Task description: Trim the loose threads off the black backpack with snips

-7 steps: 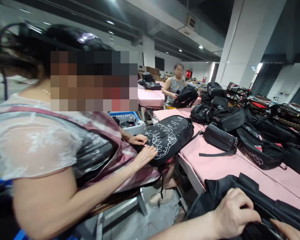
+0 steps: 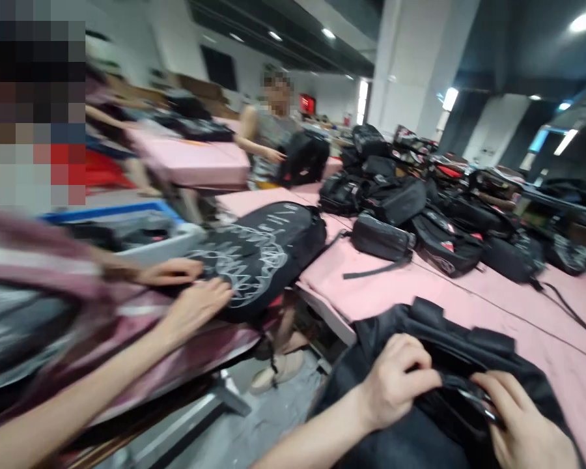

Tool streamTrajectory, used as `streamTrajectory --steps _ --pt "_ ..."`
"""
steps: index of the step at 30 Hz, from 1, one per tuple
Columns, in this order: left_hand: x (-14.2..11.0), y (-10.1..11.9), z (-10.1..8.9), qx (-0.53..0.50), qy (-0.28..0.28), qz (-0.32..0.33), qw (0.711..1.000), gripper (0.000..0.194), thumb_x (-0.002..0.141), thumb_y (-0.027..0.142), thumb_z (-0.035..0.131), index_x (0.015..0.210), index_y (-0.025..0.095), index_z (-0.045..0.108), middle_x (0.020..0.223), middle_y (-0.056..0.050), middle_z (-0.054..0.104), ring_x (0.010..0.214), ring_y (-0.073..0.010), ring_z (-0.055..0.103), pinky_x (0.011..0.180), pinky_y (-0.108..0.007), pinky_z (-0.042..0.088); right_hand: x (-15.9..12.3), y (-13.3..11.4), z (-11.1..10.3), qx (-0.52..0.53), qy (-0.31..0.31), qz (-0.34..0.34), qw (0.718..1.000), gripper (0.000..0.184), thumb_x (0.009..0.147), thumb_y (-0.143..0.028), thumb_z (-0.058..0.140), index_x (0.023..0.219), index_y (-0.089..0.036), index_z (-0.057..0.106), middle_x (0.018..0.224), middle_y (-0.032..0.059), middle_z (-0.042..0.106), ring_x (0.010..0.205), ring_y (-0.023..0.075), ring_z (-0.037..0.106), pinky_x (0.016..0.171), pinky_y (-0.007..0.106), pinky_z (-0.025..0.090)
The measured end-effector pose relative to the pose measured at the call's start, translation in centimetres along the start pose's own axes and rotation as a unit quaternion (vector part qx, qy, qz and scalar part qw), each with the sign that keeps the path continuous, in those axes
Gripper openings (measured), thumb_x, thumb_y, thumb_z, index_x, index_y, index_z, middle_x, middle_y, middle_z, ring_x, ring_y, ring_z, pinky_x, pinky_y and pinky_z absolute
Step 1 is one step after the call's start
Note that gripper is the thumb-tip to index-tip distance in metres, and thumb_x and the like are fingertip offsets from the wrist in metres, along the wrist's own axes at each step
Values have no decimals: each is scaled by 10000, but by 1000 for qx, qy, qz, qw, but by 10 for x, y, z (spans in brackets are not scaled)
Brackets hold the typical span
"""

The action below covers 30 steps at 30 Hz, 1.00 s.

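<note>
A black backpack [image 2: 410, 430] lies in front of me at the lower right, its top opening spread. My left hand [image 2: 400, 378] is closed on the near edge of that opening, thumb and fingers pinched on the cloth. At the right side of the same opening, my right hand [image 2: 522, 417] is curled with its fingers on the edge. A thin shiny strip shows by its fingertips; whether it is a zipper or a tool I cannot tell.
Left of me, a co-worker's hands [image 2: 200, 306] rest on a black backpack with white drawn lines [image 2: 254, 260]. A pink-covered table [image 2: 342, 293] bears many black bags [image 2: 385, 195]. Another person [image 2: 273, 124] handles a bag behind. A blue-rimmed crate [image 2: 170, 238] stands at left.
My view has swung to the right, so the co-worker shifts left in the picture. My right hand and more of my backpack have come into view.
</note>
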<state>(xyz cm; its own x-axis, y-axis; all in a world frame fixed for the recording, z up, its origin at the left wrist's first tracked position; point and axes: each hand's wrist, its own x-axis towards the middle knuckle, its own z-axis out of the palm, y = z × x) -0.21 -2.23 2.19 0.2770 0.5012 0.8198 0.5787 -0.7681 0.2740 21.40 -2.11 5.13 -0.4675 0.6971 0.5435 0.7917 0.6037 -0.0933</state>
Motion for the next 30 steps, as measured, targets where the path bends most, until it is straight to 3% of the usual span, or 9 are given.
streamTrajectory --steps 3,6,8,11,13,19,25,30 --pt "-1 -1 -8 -49 51 -7 997 219 845 121 406 866 211 604 751 -32 572 799 -153 518 714 -322 449 -4 -17 -7 19 41 -29 999 296 806 -102 384 977 -217 597 901 45 643 571 95 611 474 173 471" --pt "-3 -8 -13 -43 40 10 998 234 813 80 451 925 231 590 805 -22 594 843 -162 540 764 -344 460 -8 -24 -4 22 104 -96 990 206 830 -76 454 909 -177 615 724 31 631 553 89 578 500 187 440" --pt "-3 -12 -17 -6 20 -1 1000 288 802 71 481 1026 231 566 890 -31 614 899 -168 545 802 -347 457 -10 -26 -3 10 115 -122 986 133 819 -75 527 861 -165 616 657 13 612 542 85 552 508 199 419" --pt "-1 -18 -25 41 -23 -19 999 349 811 79 490 1128 221 529 972 -47 626 928 -170 536 797 -327 462 -11 -26 -3 -5 103 -142 985 108 807 -79 563 766 -170 603 611 -8 585 520 77 505 500 212 383" --pt "-2 -22 -30 43 -35 -19 998 306 810 77 495 1072 222 557 950 -43 630 908 -167 538 779 -320 466 -10 -27 -2 -18 101 -153 983 130 799 -74 571 720 -175 592 587 -16 568 503 76 475 484 221 355" --pt "-19 -31 -33 22 -7 39 999 276 751 20 544 937 218 593 849 -28 636 839 -168 563 751 -353 483 -9 -28 1 -31 104 -125 986 94 808 -90 571 762 -165 605 606 -9 563 522 81 481 491 220 354" --pt "-25 -29 -24 23 43 47 998 271 727 -6 557 912 189 599 797 -41 634 793 -175 559 704 -367 498 -18 -24 -2 26 21 -93 995 192 870 -210 503 1035 -155 583 842 50 624 623 103 556 504 216 393" --pt "-22 -27 -20 20 56 33 998 248 719 -5 575 877 184 595 779 -38 612 772 -164 553 681 -327 497 -21 -24 3 -31 50 -109 992 153 852 -125 517 969 -168 605 762 14 623 559 88 529 481 220 352"
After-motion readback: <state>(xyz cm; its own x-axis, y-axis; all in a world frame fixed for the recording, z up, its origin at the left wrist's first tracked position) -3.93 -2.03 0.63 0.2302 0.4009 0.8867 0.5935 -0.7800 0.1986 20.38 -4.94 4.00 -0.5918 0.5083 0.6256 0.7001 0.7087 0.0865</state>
